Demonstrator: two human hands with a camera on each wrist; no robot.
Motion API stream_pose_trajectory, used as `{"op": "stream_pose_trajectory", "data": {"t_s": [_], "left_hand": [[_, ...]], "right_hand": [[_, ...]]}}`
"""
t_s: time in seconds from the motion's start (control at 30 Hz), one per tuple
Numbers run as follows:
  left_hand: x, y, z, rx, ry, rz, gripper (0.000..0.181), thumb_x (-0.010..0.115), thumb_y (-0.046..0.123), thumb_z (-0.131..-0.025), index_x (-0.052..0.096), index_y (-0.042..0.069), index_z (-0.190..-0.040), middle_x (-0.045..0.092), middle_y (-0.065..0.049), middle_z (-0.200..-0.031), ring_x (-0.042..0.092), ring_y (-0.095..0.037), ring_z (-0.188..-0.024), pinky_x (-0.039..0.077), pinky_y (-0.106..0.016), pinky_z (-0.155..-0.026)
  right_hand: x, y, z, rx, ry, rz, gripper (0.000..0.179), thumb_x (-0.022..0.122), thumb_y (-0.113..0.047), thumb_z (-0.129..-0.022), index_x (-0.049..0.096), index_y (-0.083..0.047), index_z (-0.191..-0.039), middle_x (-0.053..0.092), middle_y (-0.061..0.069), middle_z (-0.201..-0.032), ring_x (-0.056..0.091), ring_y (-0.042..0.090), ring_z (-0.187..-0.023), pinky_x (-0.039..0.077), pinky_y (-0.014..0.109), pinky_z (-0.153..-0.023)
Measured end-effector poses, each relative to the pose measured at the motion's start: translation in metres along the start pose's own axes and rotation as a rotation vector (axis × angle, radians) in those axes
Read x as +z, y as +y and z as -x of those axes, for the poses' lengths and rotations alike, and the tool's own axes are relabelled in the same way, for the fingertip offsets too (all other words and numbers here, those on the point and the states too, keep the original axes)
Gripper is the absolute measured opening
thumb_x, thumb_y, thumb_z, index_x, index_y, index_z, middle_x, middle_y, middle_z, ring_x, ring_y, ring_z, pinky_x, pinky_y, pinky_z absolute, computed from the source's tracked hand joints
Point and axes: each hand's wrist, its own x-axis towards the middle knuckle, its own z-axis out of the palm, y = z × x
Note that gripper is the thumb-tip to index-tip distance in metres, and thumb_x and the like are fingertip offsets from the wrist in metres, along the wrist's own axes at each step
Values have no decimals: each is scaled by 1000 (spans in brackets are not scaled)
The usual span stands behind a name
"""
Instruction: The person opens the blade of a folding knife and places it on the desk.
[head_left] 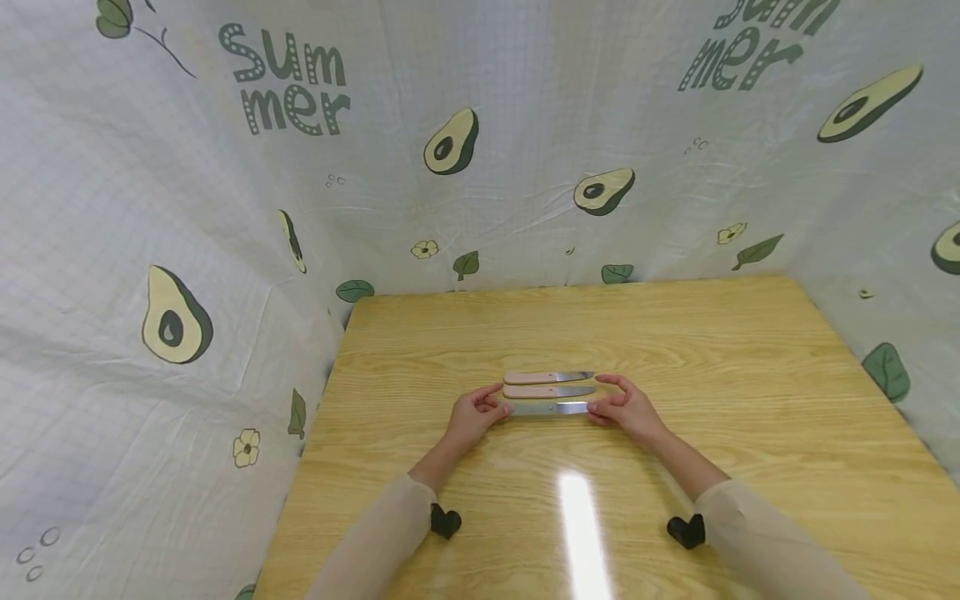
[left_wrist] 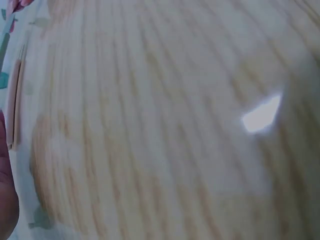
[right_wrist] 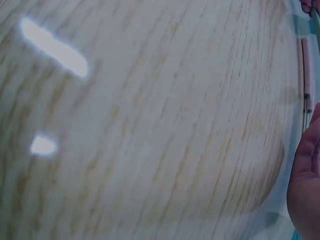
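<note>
In the head view, a table knife with a grey-green handle (head_left: 531, 409) is held level, its blade pointing right. My left hand (head_left: 474, 415) pinches its handle end, and the fingers of my right hand (head_left: 628, 410) pinch the blade near the tip. Just beyond it lie two pink-handled knives, a nearer one (head_left: 528, 392) and a farther one (head_left: 528, 377), side by side and parallel, blades also to the right. Both wrist views catch only the edge of things: the left hand (left_wrist: 7, 185) at far left, the right hand (right_wrist: 305, 185) at far right.
A wood-grain table (head_left: 420, 342) lies under the hands, with a bright light reflection on its near part. White curtains (head_left: 525, 100) printed with avocados, leaves and "summer" hang behind the table and at both sides.
</note>
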Motion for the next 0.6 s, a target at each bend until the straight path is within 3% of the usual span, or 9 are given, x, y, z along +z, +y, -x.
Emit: {"op": "stream_pose_trajectory", "data": {"t_s": [0.23, 0.43, 0.6], "left_hand": [[4, -4, 2, -20, 55, -170, 67, 78, 24, -83, 50, 9, -141, 66, -3, -92, 59, -4, -69, 53, -15, -62], [8, -5, 1, -16, 127, -197, 68, 79, 24, -82, 49, 6, -141, 67, -4, -89, 58, -3, -65, 52, -15, -60], [12, -4, 1, -17, 171, -216, 69, 79, 23, -81, 49, 7, -141, 67, -4, -85, 56, -2, -62, 51, -15, -58]], "right_hand": [[5, -2, 4, 102, 83, 18, 90, 63, 5, -90, 0, 0, -154, 74, 8, -85, 73, 16, -75, 60, 28, -76], [11, -5, 2, 173, 157, 32, 106, 70, -2, -87, -11, -8, -155, 74, 7, -83, 72, 13, -69, 59, 22, -70], [15, -6, -1, 212, 211, 40, 108, 71, -2, -86, -12, -12, -155, 73, 6, -80, 72, 13, -66, 58, 21, -68]]}}
